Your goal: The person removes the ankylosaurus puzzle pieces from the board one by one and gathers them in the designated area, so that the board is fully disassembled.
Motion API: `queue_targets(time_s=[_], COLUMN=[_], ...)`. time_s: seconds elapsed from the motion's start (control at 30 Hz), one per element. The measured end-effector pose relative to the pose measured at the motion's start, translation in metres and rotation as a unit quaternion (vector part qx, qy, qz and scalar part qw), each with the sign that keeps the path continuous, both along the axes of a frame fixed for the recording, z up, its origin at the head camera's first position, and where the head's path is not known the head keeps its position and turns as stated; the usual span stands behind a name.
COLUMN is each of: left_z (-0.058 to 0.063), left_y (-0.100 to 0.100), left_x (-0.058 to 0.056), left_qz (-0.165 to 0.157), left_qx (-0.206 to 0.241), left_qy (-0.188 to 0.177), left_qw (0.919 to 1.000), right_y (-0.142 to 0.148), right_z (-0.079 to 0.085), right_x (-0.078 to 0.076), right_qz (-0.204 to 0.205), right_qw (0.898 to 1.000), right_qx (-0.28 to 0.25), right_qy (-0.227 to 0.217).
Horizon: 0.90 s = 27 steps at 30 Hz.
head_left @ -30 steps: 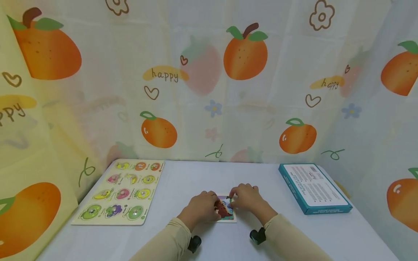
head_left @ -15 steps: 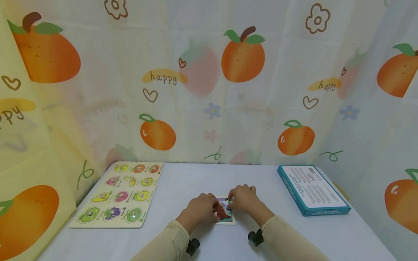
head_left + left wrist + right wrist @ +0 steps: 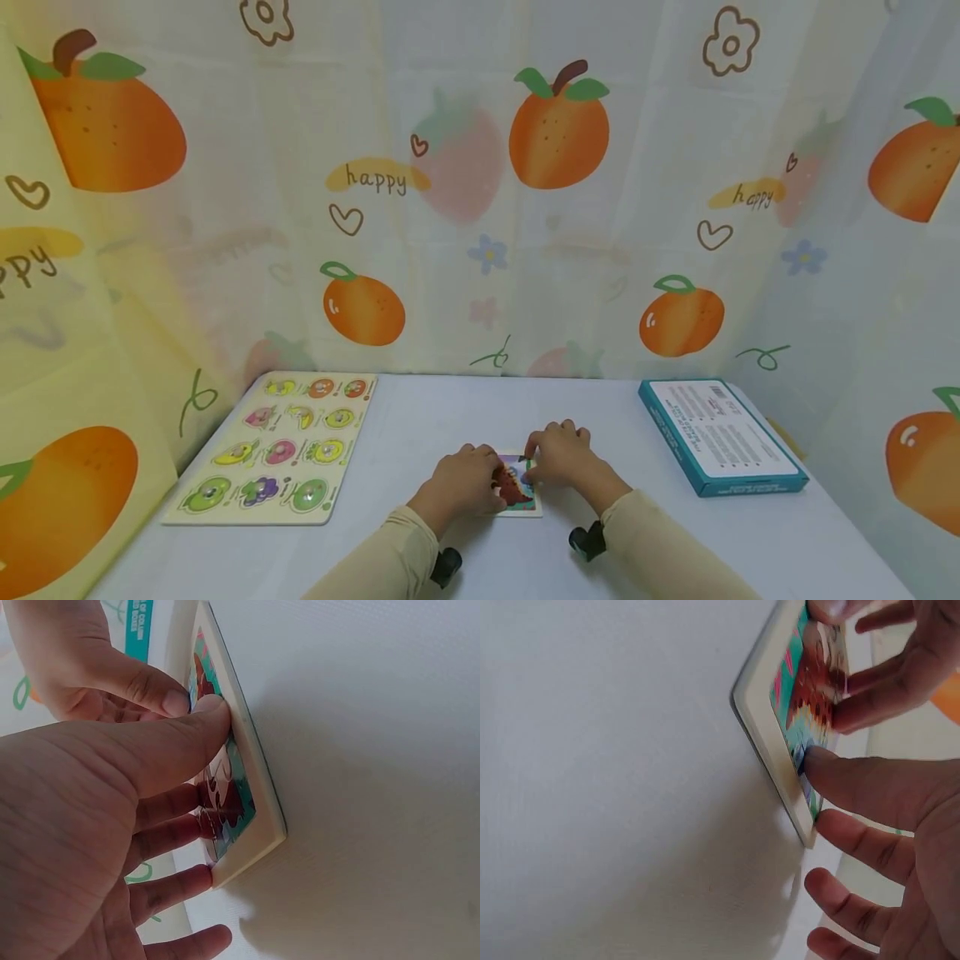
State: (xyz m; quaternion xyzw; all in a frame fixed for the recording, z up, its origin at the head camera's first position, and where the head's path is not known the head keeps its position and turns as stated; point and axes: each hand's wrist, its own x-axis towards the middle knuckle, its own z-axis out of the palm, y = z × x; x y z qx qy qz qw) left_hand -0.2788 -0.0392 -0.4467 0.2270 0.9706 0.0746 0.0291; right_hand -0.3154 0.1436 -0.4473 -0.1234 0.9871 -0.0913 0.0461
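Observation:
A small wooden jigsaw puzzle point(image 3: 514, 493) with a red-brown dinosaur picture and a pale frame lies in front of the person. From the left, the left hand point(image 3: 463, 479) bends over it and holds it. In the left wrist view its thumb point(image 3: 214, 712) rests on the picture near one frame edge, with fingertips at the opposite side. The right hand point(image 3: 562, 457) holds the puzzle's upper right part, thumb point(image 3: 825, 761) on a blue area and index fingertip at the edge. The palms hide part of the picture in the head view.
A board of fruit pictures point(image 3: 273, 450) lies at the left of the white table point(image 3: 420, 408). A flat teal box point(image 3: 723, 437) with a white printed face lies at the right. Behind hangs a curtain point(image 3: 450, 317) printed with oranges. Black wrist cameras point(image 3: 446, 567) sit under both sleeves.
The head view has tipped slightly, so the scene sits a little lower. Both hands stay over the puzzle, with only slight finger shifts in the right hand.

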Motion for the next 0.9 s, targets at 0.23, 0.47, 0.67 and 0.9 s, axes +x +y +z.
queue_targets(time_s=[0.23,0.47,0.67,0.9], left_z=[0.0,0.0018,-0.0005,-0.0001], left_y=[0.0013,0.0025,0.002,0.0009], left_x=[0.0008,0.0038,0.0041,0.0039], left_qz=[-0.004,-0.003,-0.006,-0.004], left_qx=[-0.016,-0.023,-0.023,-0.02], left_qy=[0.01,0.008,0.014,0.016], left_qw=[0.9998,0.9997,0.9996,0.9997], right_y=[0.0017,0.0013,0.001,0.001], right_z=[-0.0007,-0.0017,-0.0029,0.0015], right_x=[-0.0017,-0.0021,-0.0029,-0.0032], right_qz=[0.008,0.014,0.025,0.037], right_qw=[0.999,0.995,0.991,0.993], right_qx=[-0.039,-0.095,-0.123,-0.109], right_qy=[-0.016,-0.031,-0.038,-0.016])
